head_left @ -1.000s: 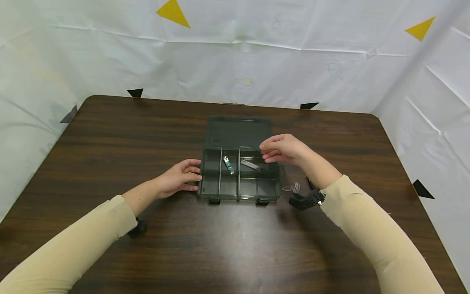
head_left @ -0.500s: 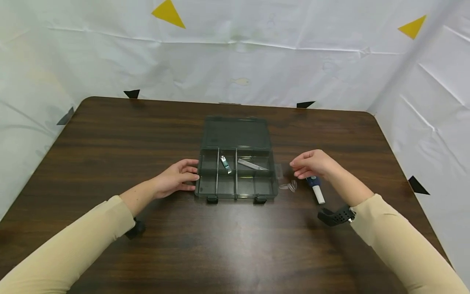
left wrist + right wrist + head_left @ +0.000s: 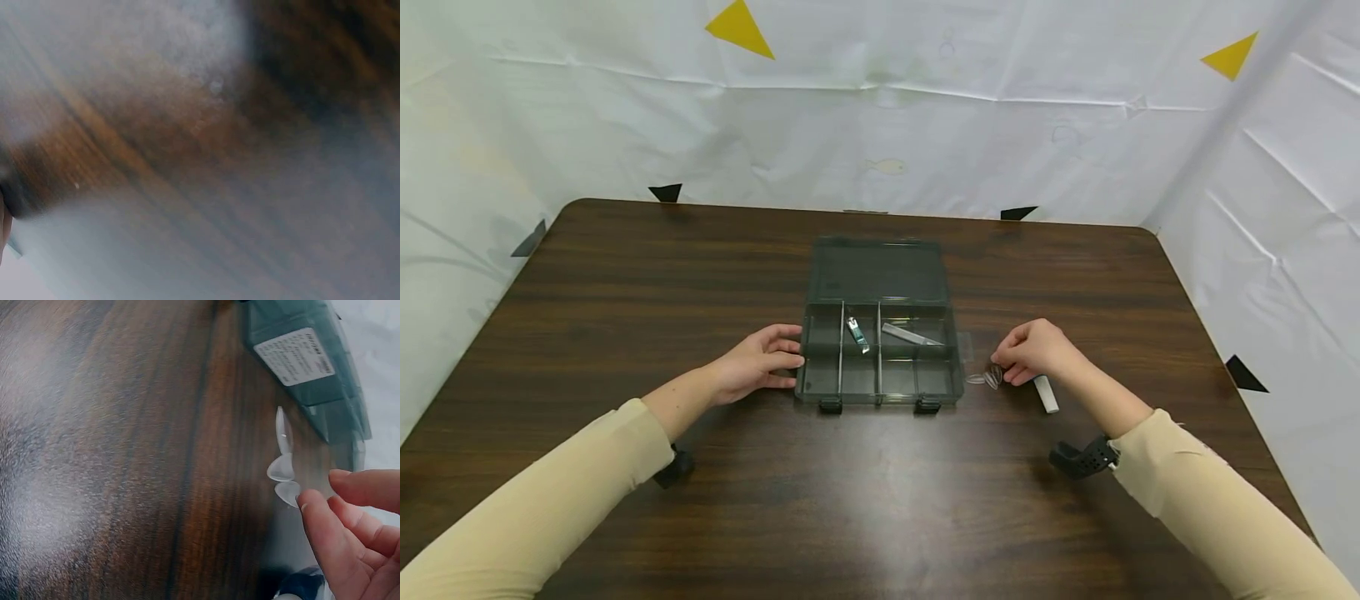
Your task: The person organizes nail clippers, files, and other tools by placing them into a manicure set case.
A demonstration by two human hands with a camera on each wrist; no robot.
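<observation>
Currently, step: clear plastic pieces [image 3: 988, 377] are being picked off the desk [image 3: 625, 275], just right of the open box [image 3: 880, 350].
Right hand [image 3: 1033, 352]: curled over the pieces, fingertips [image 3: 312, 503] touching one of them; a full pinch cannot be confirmed.
Left hand [image 3: 760, 362]: laid against the box's left wall with fingers relaxed, nothing gripped; the box is steadied by it.
Pieces: small, transparent, spoon-like, lying flat between box and right hand; in the right wrist view [image 3: 284, 472] they are seen overlapping.
Box contents: a clipper [image 3: 855, 332] in a middle compartment, a file [image 3: 910, 336] in the right one.
Nearby: a white-tipped pen [image 3: 1045, 393] lies under the right hand.
Doing it well: a nail edge is probably best slid under one thin piece, since flat clear plastic is likely to slip; the box should be kept braced.
</observation>
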